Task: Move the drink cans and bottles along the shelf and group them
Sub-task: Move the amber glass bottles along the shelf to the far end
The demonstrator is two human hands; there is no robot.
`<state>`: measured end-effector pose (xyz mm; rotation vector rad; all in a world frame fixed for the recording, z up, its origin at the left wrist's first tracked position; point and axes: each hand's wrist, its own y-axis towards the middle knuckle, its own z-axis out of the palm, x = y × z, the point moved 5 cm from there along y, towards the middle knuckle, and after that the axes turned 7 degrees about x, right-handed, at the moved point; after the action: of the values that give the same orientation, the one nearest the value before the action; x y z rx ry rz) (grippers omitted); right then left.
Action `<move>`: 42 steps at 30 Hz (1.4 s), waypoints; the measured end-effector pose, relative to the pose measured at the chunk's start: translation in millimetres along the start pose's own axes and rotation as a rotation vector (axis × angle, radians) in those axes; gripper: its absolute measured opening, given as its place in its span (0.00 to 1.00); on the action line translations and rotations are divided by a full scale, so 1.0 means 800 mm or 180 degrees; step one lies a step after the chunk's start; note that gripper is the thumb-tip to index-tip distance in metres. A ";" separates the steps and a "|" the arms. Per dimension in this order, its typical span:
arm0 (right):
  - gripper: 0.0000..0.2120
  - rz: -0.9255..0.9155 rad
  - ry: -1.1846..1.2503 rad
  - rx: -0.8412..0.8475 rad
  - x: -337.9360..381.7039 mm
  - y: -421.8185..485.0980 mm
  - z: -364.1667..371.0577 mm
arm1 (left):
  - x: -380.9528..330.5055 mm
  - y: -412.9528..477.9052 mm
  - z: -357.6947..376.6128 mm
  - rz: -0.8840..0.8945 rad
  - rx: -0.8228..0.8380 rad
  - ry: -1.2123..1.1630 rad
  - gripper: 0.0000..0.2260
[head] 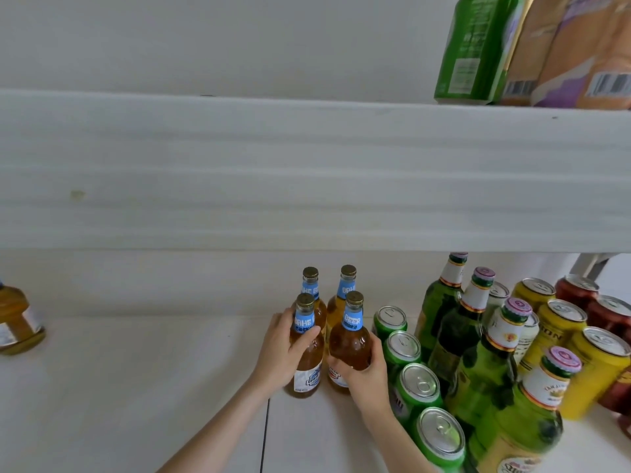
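Four amber bottles with blue neck labels stand upright in a tight two-by-two cluster near the middle of the white shelf [136, 387], and the person has both hands on the near pair. The left hand [283, 356] wraps the near-left bottle [307, 378] from its left side, its grip closed round the shoulder with the fingers curled across the front. The right hand [363, 373] holds the near-right bottle [350, 343] low on its body, with the thumb at the front and the fingers round the right side, so this grip is closed too. Both held bottles look to stand on the shelf, just beside each other. Behind them the far-left bottle [311, 285] and the far-right bottle [345, 288] stand free of either hand. Just to the right a row of four green cans [420, 387] runs from far to near, and the right forearm passes close along its near end. Right of the cans stands a row of four green bottles [485, 380] with white neck labels and pink caps. Further right are yellow cans [563, 322], a few pale cans [496, 295] half hidden behind the green bottles, and red cans [607, 315] at the far right edge. Well apart, at the left edge of the shelf, sits an amber jar [17, 322]. Above, on the upper shelf [307, 172], stand a green pack [478, 46] and orange packs [580, 46] at the right.
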<state>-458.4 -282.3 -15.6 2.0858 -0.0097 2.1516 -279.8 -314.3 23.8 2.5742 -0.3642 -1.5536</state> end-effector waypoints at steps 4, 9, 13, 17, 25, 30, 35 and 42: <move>0.40 0.0080 0.0109 -0.0082 -0.010 -0.010 0.000 | 0.019 -0.017 0.003 -0.0087 -0.0071 -0.0391 0.22; 0.42 -0.0047 0.0142 -0.0098 -0.024 -0.035 -0.003 | 0.070 -0.067 0.013 -0.0398 -0.0103 -0.0782 0.26; 0.44 -0.0094 0.0271 -0.0125 -0.037 -0.044 -0.003 | 0.102 -0.094 0.035 -0.0689 -0.0174 -0.0715 0.29; 0.37 -0.0184 0.0159 -0.0208 -0.036 -0.037 -0.004 | 0.113 -0.086 0.044 -0.0804 -0.0427 -0.0721 0.32; 0.33 -0.0006 0.0017 -0.0290 -0.045 -0.032 -0.006 | 0.111 -0.077 0.054 -0.0693 -0.0542 -0.0600 0.27; 0.32 0.0014 0.0003 -0.0331 -0.046 -0.032 -0.007 | 0.111 -0.075 0.056 -0.0698 -0.0521 -0.0588 0.28; 0.32 0.0064 -0.0073 -0.0338 -0.049 -0.030 -0.007 | 0.111 -0.076 0.059 -0.0675 -0.0575 -0.0504 0.28; 0.30 0.0123 -0.0112 -0.0356 -0.044 -0.031 -0.007 | 0.110 -0.077 0.055 -0.0690 -0.0565 -0.0388 0.28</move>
<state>-460.4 -260.5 -52.9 2.0767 -0.1716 2.0836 -270.5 -276.6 -85.4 2.4565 0.0447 -1.7301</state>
